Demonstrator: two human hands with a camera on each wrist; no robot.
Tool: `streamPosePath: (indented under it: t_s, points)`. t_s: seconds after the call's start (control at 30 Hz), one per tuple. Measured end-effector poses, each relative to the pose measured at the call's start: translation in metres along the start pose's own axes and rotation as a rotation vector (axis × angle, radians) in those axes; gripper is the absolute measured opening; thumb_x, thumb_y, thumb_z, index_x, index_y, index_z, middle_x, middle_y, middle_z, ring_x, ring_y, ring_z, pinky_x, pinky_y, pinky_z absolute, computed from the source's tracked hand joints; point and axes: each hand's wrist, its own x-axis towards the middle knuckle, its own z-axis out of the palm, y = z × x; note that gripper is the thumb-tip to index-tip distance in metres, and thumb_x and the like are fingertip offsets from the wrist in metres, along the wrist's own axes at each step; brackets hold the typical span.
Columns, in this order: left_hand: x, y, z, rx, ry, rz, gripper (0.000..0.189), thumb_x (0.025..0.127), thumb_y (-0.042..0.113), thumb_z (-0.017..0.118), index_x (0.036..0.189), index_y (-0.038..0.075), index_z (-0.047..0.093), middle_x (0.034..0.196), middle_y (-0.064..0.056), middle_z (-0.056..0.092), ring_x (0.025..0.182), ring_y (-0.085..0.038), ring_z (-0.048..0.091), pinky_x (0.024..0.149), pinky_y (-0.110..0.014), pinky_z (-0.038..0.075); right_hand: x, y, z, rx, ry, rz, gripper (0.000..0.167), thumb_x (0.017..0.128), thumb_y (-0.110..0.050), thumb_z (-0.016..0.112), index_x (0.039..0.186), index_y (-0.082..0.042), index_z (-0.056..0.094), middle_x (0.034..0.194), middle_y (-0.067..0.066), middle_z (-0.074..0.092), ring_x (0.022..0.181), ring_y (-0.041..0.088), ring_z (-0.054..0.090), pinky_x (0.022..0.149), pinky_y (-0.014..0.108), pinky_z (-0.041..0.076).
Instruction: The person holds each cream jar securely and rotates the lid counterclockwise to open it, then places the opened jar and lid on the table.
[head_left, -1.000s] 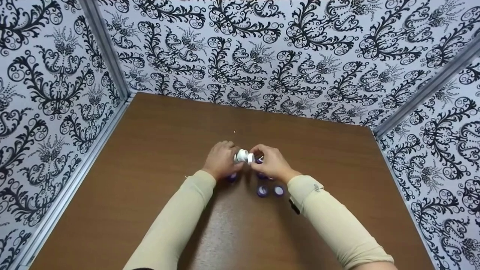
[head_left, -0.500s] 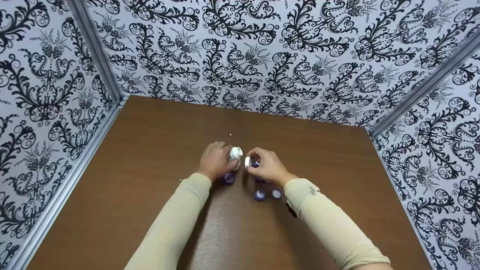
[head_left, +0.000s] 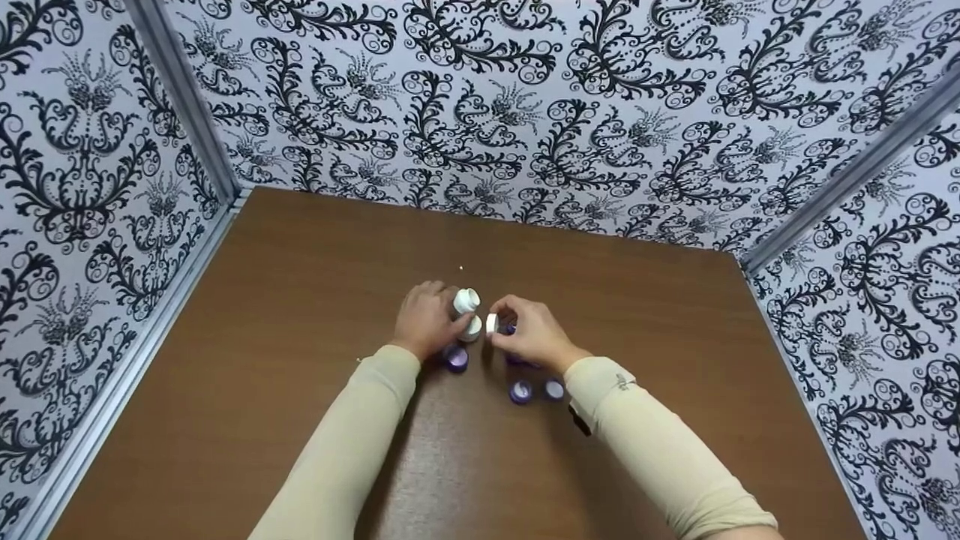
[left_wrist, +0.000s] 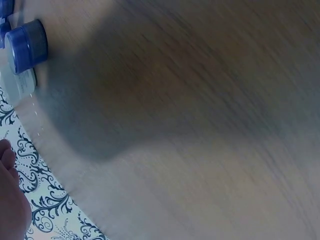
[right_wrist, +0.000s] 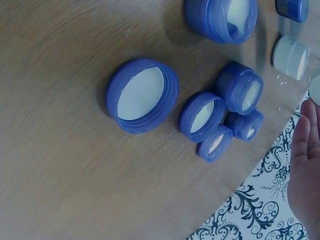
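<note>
The right hand (right_wrist: 306, 175) touches a pale round piece (right_wrist: 315, 89) with its fingertips, mostly cut off from sight. Just beyond the fingertips I see a white jar (right_wrist: 289, 56), white flecks (right_wrist: 281, 79) beside it, and farther off a blue jar (right_wrist: 292, 9). Left of the fingers, two small open blue jars (right_wrist: 239, 89) crowd two blue screw lids (right_wrist: 202, 116), white liners showing. Well apart sit a larger blue screw lid (right_wrist: 141, 95) and a big open blue jar (right_wrist: 220, 20).
</note>
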Motion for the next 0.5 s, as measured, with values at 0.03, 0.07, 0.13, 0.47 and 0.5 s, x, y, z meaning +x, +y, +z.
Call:
streamPosePath:
  t_s: [0.03,0.07,0.13,0.47,0.5]
  points:
    - [0.0,-0.001,0.0,-0.001,-0.001,-0.008,0.049,0.085,0.047,0.071,0.108,0.004,0.071,0.106,-0.012,0.067,0.102,-0.03,0.061,0.094,-0.045,0.046,0.0,0.0,0.0,0.001,-0.002,0.002,0.031,0.078,-0.017,0.079,0.105,-0.008,0.065,0.095,0.009,0.07,0.091,0.033,0.068,0.081,0.038,0.052]
    - [0.0,-0.002,0.001,-0.003,0.0,-0.016,0.049,0.085,0.047,0.071,0.108,0.004,0.071,0.107,-0.012,0.067,0.102,-0.03,0.061,0.094,-0.045,0.046,0.001,0.0,0.0,0.001,0.0,0.001,0.031,0.078,-0.017,0.079,0.104,-0.008,0.065,0.095,0.01,0.07,0.091,0.033,0.068,0.081,0.039,0.052]
    - [-0.001,-0.003,0.002,-0.011,0.002,-0.033,0.048,0.085,0.047,0.071,0.108,0.005,0.072,0.106,-0.011,0.067,0.101,-0.03,0.061,0.093,-0.045,0.046,0.002,0.001,0.001,0.0,0.003,0.01,0.031,0.078,-0.016,0.08,0.104,-0.009,0.065,0.094,0.009,0.07,0.09,0.032,0.068,0.08,0.038,0.052]
    - [-0.003,-0.008,0.003,-0.028,0.017,-0.042,0.044,0.082,0.045,0.072,0.103,0.007,0.073,0.096,-0.007,0.065,0.094,-0.029,0.061,0.092,-0.045,0.046,0.017,0.007,0.004,0.011,0.036,0.065,0.029,0.078,-0.017,0.079,0.103,-0.01,0.066,0.092,0.001,0.071,0.087,0.021,0.07,0.079,0.031,0.054]
    - [-0.004,-0.008,0.002,-0.034,0.016,-0.044,0.043,0.082,0.045,0.073,0.103,0.007,0.073,0.095,-0.007,0.065,0.093,-0.029,0.06,0.092,-0.045,0.046,0.019,0.007,0.004,0.008,0.038,0.066,0.029,0.078,-0.017,0.079,0.103,-0.01,0.066,0.092,0.0,0.071,0.087,0.02,0.07,0.079,0.031,0.054]
